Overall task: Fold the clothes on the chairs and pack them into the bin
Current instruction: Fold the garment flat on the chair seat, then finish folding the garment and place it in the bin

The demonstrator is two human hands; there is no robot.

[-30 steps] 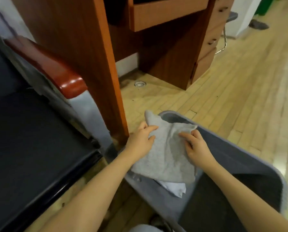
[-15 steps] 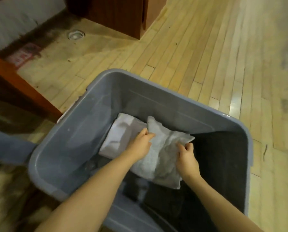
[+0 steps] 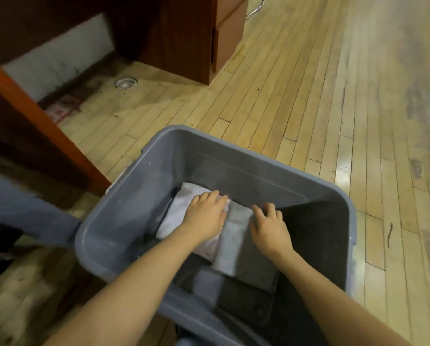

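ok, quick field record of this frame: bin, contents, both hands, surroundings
bin: grey plastic bin on wooden floor, no lid on it
contents: folded light grey garment lying over a white folded piece; dark clothes at the right side
left hand: left hand flat, pressing on the white piece
right hand: right hand fingers spread, resting on the grey garment
surroundings: wooden desk beyond the bin

You see a wood floor [image 3: 296, 96]. A brown desk [image 3: 179, 33] stands on it at the top. A small round metal cap [image 3: 126, 83] sits in the floor just left of the desk. A red sticker [image 3: 61, 111] lies further left.
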